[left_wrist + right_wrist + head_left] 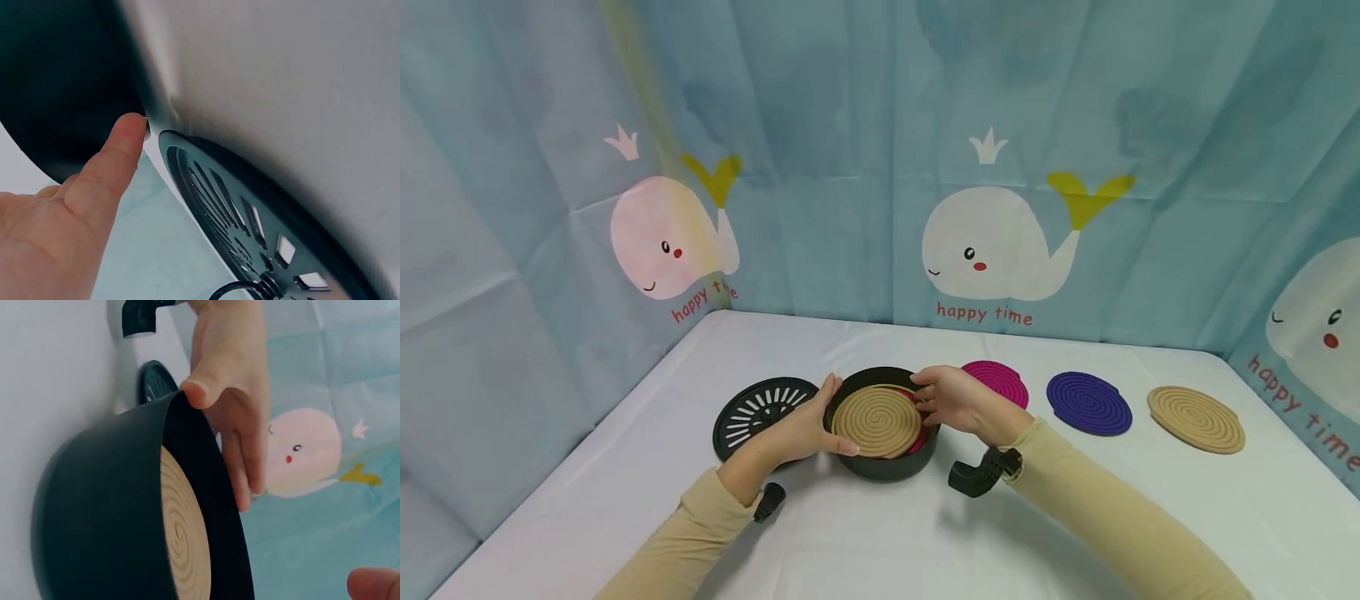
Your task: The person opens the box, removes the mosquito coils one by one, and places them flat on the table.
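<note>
A round black tin [887, 471] stands between my hands. Inside it a tan spiral mosquito coil [876, 421] lies on top, with red and yellowish edges of others peeking out beneath. My left hand [805, 425] spans the tin's left side, fingers fairly straight; the right wrist view shows its thumb on the rim. At the right rim, my right hand [951, 400] hovers with loosely bent fingers and holds nothing. Only one of its fingertips [375, 584] enters the right wrist view, apart from the tin.
Left of the tin lies a black slotted lid [206, 169] with a wire handle, partly behind my left hand. To the right, a magenta coil [1000, 379], a purple coil [1088, 403] and another tan coil [1195, 418] lie in a row on the white table [865, 542].
</note>
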`<state>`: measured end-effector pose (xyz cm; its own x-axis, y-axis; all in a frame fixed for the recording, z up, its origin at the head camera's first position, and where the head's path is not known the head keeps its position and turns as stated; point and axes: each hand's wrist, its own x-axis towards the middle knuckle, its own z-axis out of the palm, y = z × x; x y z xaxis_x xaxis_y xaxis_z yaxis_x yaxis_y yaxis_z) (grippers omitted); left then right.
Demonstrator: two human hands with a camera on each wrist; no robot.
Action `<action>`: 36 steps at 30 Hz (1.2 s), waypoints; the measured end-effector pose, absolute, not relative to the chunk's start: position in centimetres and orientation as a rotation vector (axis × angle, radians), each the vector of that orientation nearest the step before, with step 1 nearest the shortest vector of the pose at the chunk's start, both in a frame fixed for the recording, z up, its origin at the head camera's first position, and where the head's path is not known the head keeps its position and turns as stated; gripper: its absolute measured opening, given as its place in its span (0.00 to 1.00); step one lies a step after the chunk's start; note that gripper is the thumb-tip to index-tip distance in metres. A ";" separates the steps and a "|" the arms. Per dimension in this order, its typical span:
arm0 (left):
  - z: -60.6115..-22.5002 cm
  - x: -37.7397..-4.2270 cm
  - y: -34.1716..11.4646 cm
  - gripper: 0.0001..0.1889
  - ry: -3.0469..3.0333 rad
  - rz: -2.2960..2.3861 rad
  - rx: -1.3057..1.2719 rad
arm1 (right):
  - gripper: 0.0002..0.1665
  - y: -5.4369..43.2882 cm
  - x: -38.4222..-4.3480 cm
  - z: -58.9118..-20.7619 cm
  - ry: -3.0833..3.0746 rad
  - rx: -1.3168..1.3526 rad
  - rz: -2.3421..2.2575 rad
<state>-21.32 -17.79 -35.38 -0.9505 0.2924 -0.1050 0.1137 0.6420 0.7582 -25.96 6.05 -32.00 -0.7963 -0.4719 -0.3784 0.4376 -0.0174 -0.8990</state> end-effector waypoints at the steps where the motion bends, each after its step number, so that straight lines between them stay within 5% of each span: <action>1: -35.4 -21.3 -17.8 0.64 2.648 1.198 0.336 | 0.39 6.1 -25.9 -32.1 1.638 -0.038 -1.879; 25: -35.1 -21.2 -17.7 0.63 2.659 1.190 0.326 | 0.37 6.7 -25.4 -31.7 1.613 -0.128 -1.851; 36: -35.1 -21.3 -17.7 0.64 2.656 1.177 0.332 | 0.28 7.3 -25.9 -31.7 1.597 -0.076 -1.921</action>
<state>-21.32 -17.72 -35.12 -0.9509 0.2909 -0.1057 0.1171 0.6543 0.7472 -25.91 7.25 -31.65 -0.7991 -0.4953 -0.3409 0.4254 -0.0651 -0.9026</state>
